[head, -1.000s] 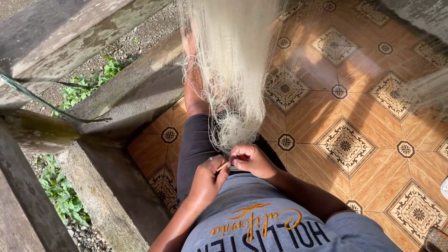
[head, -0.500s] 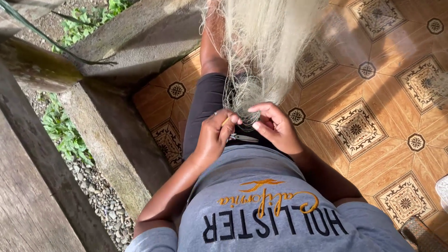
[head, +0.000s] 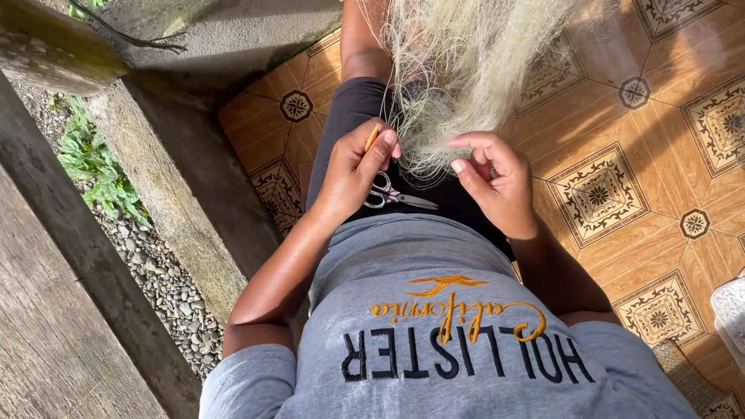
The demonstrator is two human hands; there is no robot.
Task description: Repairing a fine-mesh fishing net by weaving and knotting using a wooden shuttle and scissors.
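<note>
A mass of pale, fine net (head: pixel 466 70) hangs down in front of me onto my lap. My left hand (head: pixel 353 174) pinches a thin yellow-orange stick-like tool (head: pixel 373 137) between thumb and fingers, right at the net's lower edge. My right hand (head: pixel 493 182) is beside it, fingers curled, pinching strands at the net's bottom fringe. A small pair of scissors (head: pixel 392 195) with silver blades lies on my dark shorts between the two hands, partly hidden by the left hand.
I sit on a floor of orange patterned tiles (head: pixel 621 178). A concrete ledge (head: pixel 178 178) runs along my left, with gravel and green weeds (head: pixel 97 167) beyond it. A white object's corner (head: pixel 729 306) shows at the right edge.
My hands were pressed together on the net's lower end; now they are apart. The left one shows the yellow tool and the scissors lie exposed on my lap.
</note>
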